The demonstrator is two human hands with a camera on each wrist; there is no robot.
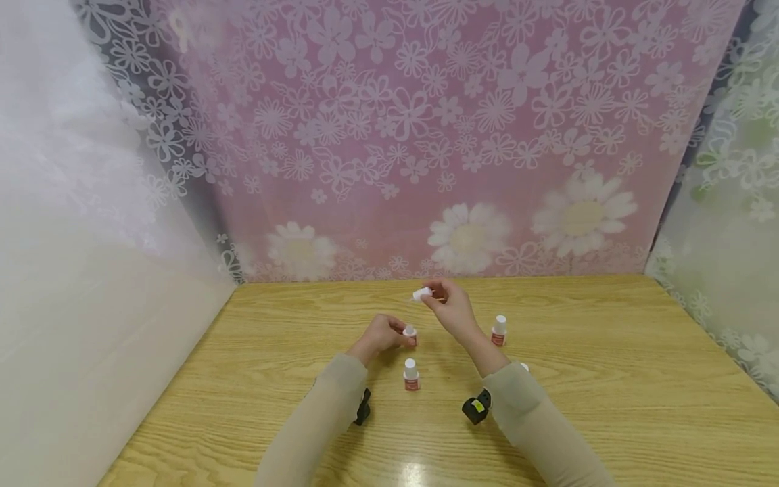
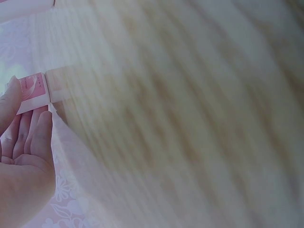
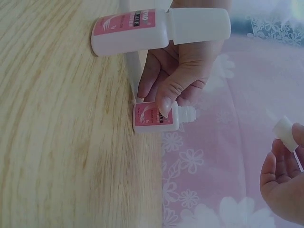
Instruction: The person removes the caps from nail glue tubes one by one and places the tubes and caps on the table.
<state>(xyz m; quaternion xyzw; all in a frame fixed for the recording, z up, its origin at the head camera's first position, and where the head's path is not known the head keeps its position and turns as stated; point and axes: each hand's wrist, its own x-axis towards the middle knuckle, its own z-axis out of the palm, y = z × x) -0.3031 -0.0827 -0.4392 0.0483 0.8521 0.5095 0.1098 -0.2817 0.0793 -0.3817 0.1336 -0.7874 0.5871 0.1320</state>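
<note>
My left hand (image 1: 385, 331) grips a small white glue bottle (image 3: 148, 118) with a pink label, standing upright on the table with its cap off and a pale nozzle showing. In the left wrist view the thumb and fingers of the left hand (image 2: 28, 161) lie around the bottle's label (image 2: 34, 88). Higher and to the right, my right hand (image 1: 452, 310) pinches a white cap (image 1: 421, 294), held tilted in the air, apart from the bottle. A thin stem (image 3: 298, 160) shows by this cap in the right wrist view.
A capped glue bottle (image 1: 411, 376) stands in front of the left hand, between the forearms. Another (image 1: 499, 331) is right of the right wrist. A further white top (image 1: 525, 366) peeks out behind the right sleeve. Flowered curtains (image 1: 389, 169) border the wooden table (image 1: 274, 352).
</note>
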